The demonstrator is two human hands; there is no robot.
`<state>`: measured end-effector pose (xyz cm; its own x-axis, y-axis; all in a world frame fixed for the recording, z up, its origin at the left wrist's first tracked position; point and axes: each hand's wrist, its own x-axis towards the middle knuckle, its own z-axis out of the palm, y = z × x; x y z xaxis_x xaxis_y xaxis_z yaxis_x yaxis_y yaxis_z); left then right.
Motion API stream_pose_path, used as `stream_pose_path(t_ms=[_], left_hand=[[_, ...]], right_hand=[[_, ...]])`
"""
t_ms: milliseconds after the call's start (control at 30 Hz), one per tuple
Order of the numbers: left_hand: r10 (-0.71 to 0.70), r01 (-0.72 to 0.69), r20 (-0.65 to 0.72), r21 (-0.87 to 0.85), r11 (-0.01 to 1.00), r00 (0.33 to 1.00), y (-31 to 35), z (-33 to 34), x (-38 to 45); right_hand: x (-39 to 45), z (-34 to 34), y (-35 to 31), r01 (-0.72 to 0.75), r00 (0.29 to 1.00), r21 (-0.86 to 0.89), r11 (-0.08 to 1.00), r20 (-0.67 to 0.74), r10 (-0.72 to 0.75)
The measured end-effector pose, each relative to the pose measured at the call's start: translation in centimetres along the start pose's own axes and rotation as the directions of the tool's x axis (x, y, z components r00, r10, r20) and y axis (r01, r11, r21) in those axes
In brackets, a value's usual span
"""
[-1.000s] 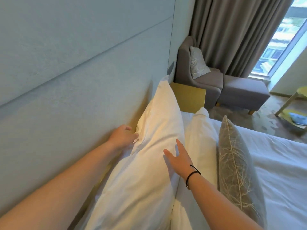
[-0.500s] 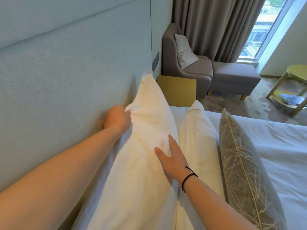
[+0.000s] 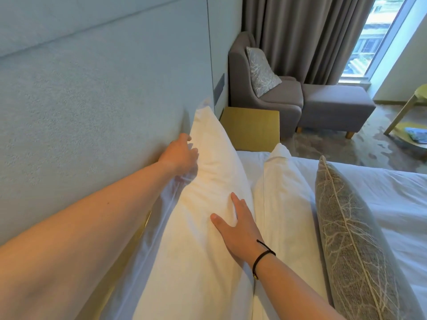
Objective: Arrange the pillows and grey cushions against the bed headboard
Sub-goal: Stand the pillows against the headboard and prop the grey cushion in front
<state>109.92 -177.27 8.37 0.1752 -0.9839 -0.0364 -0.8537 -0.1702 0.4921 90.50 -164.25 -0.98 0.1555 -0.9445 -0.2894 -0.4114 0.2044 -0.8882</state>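
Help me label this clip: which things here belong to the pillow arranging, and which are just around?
Job: back pillow, front pillow, grey cushion, headboard, left hand, right hand.
Around: armchair, armchair cushion, footstool, curtain.

— What stands nearest the headboard [image 3: 104,112]?
— A large white pillow [image 3: 203,227], plump and upright on its edge, its back leaning on the pale blue-grey padded panel.
— And beside it?
— A second white pillow [image 3: 284,204], also on edge, slimmer, touching the first along its side.
— The cushion?
— One grey cushion [image 3: 351,245] with a pale branch pattern and cream piping, upright just beside the second pillow, on the white bed [image 3: 397,204].
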Motion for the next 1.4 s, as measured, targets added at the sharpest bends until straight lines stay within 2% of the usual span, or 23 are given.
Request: stream_pose_path(t_ms=[67,167,300,367,567,633,733,767,800,867,900,1000,1100,1167,1267,1333,1400], left_hand=[[0.007,0.004,0.063,-0.167,0.986,0.998,0.7,0.0,2.2],[0.051,-0.013,0.131,-0.275,0.961,0.990,1.7,0.1,5.4],[0.053,0.009,0.120,-0.467,0.884,0.991,3.0,1.1,8.9],[0.048,0.006,0.104,-0.469,0.883,0.993,3.2,1.5,10.4],[-0.026,0.002,-0.058,-0.373,0.928,0.998,3.5,1.9,13.8],[-0.039,0.002,-0.075,-0.436,0.900,0.996,3.8,1.5,14.5],[-0.167,0.102,-0.054,-0.599,0.794,0.985,4.5,0.3,15.2],[-0.190,0.127,-0.042,-0.601,0.789,0.981,4.7,0.1,15.2],[-0.192,0.145,-0.034,-0.531,0.835,0.981,5.0,0.0,15.2],[-0.151,0.140,-0.026,-0.251,0.958,0.988,5.5,-0.3,14.3],[-0.117,0.114,-0.019,-0.115,0.987,0.993,5.7,-0.3,13.7],[-0.017,0.017,0.002,0.160,0.987,1.000,5.8,-0.1,11.7],[0.030,-0.047,0.053,0.357,0.933,0.998,4.1,0.1,8.4],[0.046,-0.090,0.138,0.332,0.939,0.989,2.4,0.4,5.0],[-0.035,-0.038,0.310,0.227,0.973,0.950,-0.4,1.2,-3.1],[-0.097,-0.016,0.392,0.273,0.962,0.915,-2.4,1.7,-9.1],[-0.166,0.039,0.411,0.299,0.953,0.896,-3.9,1.1,-15.4]], right_hand=[[0.4,-0.4,-0.4,0.015,1.000,0.008,1.000,0.003,-0.015],[0.8,-1.1,-0.5,0.036,0.999,0.022,0.999,0.011,-0.037],[1.0,-1.8,0.5,0.044,0.998,-0.005,0.999,0.042,-0.044],[0.7,-2.0,1.2,0.036,0.997,-0.003,0.999,0.067,-0.035],[-0.9,-2.0,3.7,0.039,0.990,-0.043,0.998,0.136,-0.033],[-1.3,-1.8,4.0,0.037,0.990,-0.046,0.998,0.137,-0.031],[-1.8,-1.6,4.0,0.041,0.992,-0.058,0.997,0.122,-0.034],[-2.0,-1.5,3.9,0.044,0.993,-0.058,0.997,0.116,-0.037],[-2.1,-1.4,3.8,0.042,0.993,-0.062,0.997,0.116,-0.035],[-2.3,-1.2,3.8,0.035,0.993,-0.072,0.997,0.116,-0.026],[-2.5,-1.1,3.8,0.038,0.993,-0.073,0.997,0.113,-0.029],[-2.8,-0.7,3.7,0.042,0.996,-0.085,0.995,0.087,-0.035],[-3.3,0.2,3.6,0.031,0.998,-0.076,0.997,0.053,-0.027],[-4.0,0.9,3.7,0.019,0.999,-0.070,0.997,0.029,-0.017],[-5.4,2.2,3.7,0.003,1.000,-0.059,0.998,0.005,-0.003],[-7.0,3.0,3.2,-0.022,1.000,-0.028,0.999,0.019,0.022],[-8.9,3.4,2.3,-0.033,0.999,-0.026,0.999,0.034,0.034]])
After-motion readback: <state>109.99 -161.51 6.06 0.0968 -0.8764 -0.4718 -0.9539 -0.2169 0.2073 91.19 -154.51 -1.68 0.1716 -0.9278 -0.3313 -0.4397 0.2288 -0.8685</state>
